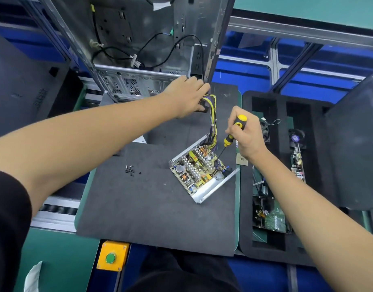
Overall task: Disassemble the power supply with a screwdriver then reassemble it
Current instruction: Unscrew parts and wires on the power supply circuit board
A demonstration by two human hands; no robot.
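While right hand (pixel 247 135) fingers clamp the yellow-black screwdriver (pixel 234 131) and left hand (pixel 186 98) fingers curl on the yellow-purple wire bundle (pixel 213 114): tip may slip, gouging the open silver-cased power supply board (pixel 199 167).

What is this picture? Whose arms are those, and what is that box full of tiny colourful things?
The camera sits on a person's head and looks down, so the two arms are that person's own. They work at a bench covered by a dark foam mat.

The box is a power supply, the part that feeds electricity to a computer. Its lid is off, so you see the little parts inside. A bundle of yellow and purple wires runs out of it.

The right hand grips a yellow and black screwdriver, with its tip down inside the box. The left hand reaches to the far end of the wires, beside an open metal computer case.

The small black specks on the mat are loose screws. A tray on the right holds other computer parts.
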